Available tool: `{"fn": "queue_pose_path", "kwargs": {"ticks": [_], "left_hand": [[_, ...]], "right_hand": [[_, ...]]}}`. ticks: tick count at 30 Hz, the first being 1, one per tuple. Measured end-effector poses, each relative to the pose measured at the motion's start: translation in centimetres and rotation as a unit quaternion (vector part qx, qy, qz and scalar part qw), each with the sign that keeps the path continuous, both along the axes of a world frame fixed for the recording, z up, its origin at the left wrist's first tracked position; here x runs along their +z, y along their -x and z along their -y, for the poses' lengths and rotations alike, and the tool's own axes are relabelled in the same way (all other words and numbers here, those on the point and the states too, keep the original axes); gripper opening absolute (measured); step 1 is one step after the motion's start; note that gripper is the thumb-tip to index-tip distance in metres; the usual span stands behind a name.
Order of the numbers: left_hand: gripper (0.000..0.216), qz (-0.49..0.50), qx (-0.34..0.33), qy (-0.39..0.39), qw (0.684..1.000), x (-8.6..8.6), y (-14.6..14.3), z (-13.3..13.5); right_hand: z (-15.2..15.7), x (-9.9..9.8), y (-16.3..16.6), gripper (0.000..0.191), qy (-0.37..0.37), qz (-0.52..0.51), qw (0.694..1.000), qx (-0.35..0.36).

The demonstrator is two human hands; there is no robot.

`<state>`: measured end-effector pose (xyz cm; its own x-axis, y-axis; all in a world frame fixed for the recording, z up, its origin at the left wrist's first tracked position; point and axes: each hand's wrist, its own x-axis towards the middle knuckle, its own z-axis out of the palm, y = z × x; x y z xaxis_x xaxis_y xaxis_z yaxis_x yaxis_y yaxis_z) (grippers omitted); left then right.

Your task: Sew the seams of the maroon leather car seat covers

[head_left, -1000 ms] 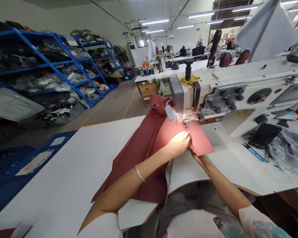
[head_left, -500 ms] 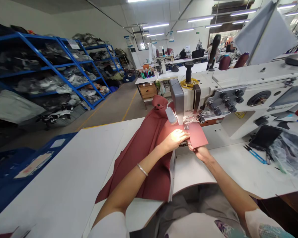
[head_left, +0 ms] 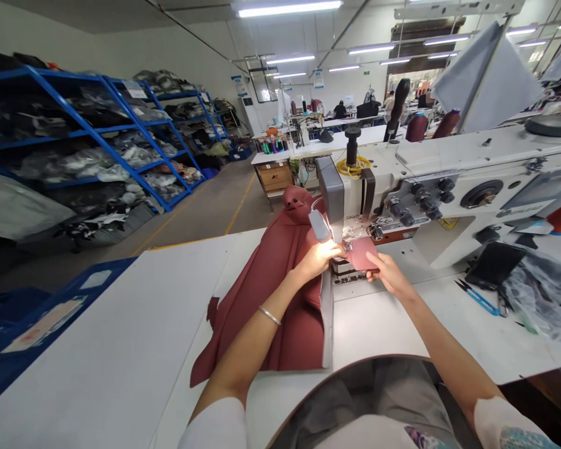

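A large maroon padded piece of fabric or leather (head_left: pixel 257 280) lies left of the white sewing machine (head_left: pixel 430 162), its pale backing showing along the right edge. A small maroon flap (head_left: pixel 362 252) rests at the presser foot (head_left: pixel 348 246) under a bright lamp. My right hand (head_left: pixel 387 272) pinches the flap's lower right edge, thumb on top. My left hand (head_left: pixel 320 259), with a bangle on the wrist, is at the left of the presser foot. Its fingers are bent and closed at the maroon material; glare partly hides the tips.
Blue-handled thread snips (head_left: pixel 479 298), a dark phone-like object (head_left: pixel 494 265) and a clear plastic bag (head_left: pixel 537 293) lie at right. A blue bin (head_left: pixel 98 280) stands left of the table (head_left: pixel 107 349). Blue shelves (head_left: pixel 105 131) hold wrapped goods farther back.
My right hand has shifted from under the flap's left side to its lower right edge. My left hand has moved slightly left. The flap looks turned and sits closer to the machine.
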<state>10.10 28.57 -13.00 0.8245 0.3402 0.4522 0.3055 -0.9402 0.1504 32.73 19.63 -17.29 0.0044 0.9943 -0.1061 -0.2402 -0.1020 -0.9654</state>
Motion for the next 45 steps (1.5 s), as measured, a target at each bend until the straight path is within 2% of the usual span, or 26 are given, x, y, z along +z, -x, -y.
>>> {"fn": "queue_pose_path", "kwargs": {"ticks": [8,17,25,39,43,45], "left_hand": [[0.042,0.098,0.017,0.073,0.992,-1.2,-0.4,-2.5],[0.045,0.138,0.051,0.099,0.984,-2.0,-0.5,-4.0],[0.044,0.149,0.045,0.119,0.981,-1.8,-0.5,-4.2],[0.043,0.143,0.052,0.132,0.980,-1.6,-0.7,-3.7],[0.038,0.118,0.078,0.143,0.980,-1.2,-0.6,-4.4],[0.030,0.104,0.118,0.152,0.976,-1.0,0.0,-5.4]], "right_hand": [[-2.7,-0.3,-0.3,0.053,-0.036,0.108,0.992,-0.048],[-3.8,0.1,-0.4,0.057,-0.066,0.135,0.985,-0.079],[-3.9,0.1,-0.5,0.057,-0.073,0.163,0.981,-0.078],[-4.1,-0.5,-0.8,0.053,-0.091,0.152,0.981,-0.084],[-4.2,-0.6,-1.0,0.052,-0.101,0.163,0.978,-0.080],[-4.3,-0.8,-1.0,0.052,-0.111,0.170,0.976,-0.083]]}}
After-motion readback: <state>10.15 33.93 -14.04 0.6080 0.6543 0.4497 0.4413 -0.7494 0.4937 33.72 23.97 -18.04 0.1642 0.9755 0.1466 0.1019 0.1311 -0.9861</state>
